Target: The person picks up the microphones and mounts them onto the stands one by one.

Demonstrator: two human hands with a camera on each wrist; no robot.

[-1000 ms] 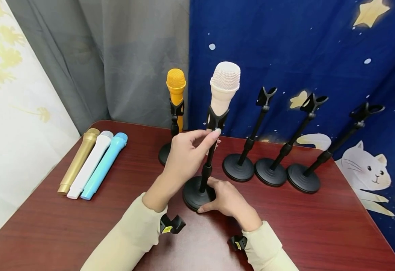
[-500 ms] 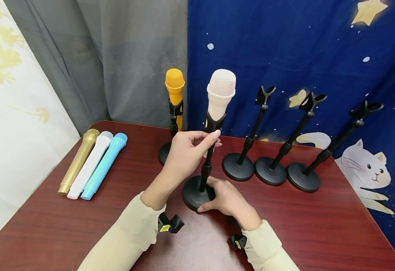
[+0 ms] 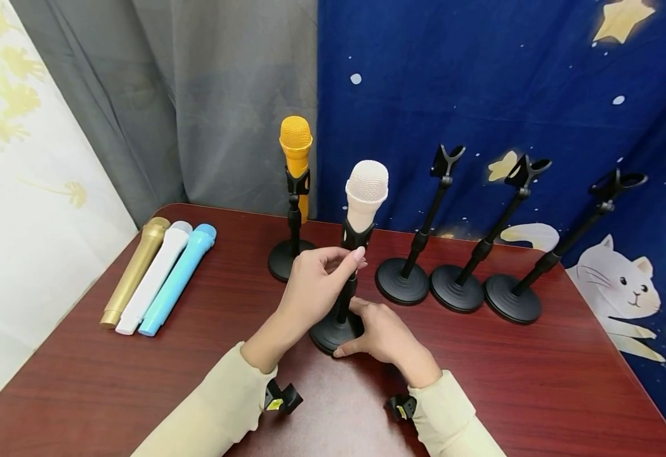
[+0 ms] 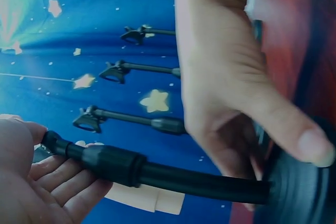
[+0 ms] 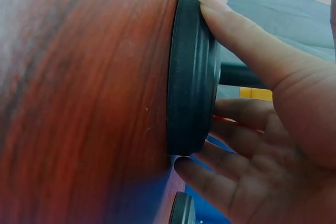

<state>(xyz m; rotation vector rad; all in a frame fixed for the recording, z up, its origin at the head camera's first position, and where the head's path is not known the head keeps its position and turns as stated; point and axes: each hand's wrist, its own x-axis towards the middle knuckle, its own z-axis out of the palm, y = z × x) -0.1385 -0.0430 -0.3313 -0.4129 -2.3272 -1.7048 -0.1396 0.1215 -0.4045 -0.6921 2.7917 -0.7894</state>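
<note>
A cream microphone (image 3: 367, 187) sits upright in the clip of a black stand whose round base (image 3: 333, 333) rests on the table. Just below that clip, my left hand (image 3: 313, 285) grips the stand's upper part, thumb on the near side. My right hand (image 3: 387, 336) holds the rim of the base from the right; in the right wrist view its thumb presses the top edge of the base (image 5: 191, 77) with the fingers spread along the far side. The stand's pole (image 4: 205, 182) shows in the left wrist view, with the microphone's lower end behind it.
Behind, a yellow microphone (image 3: 295, 143) stands in its own stand. To the right are three bare stands, the nearest one's base (image 3: 401, 281) close to my right hand. Gold (image 3: 136, 273), white (image 3: 155, 278) and blue (image 3: 177, 279) microphones lie at the left of the table.
My left hand has moved down, and the cream microphone with its clip has sunk with it, so the stand is shorter. The base and my right hand have stayed put.
</note>
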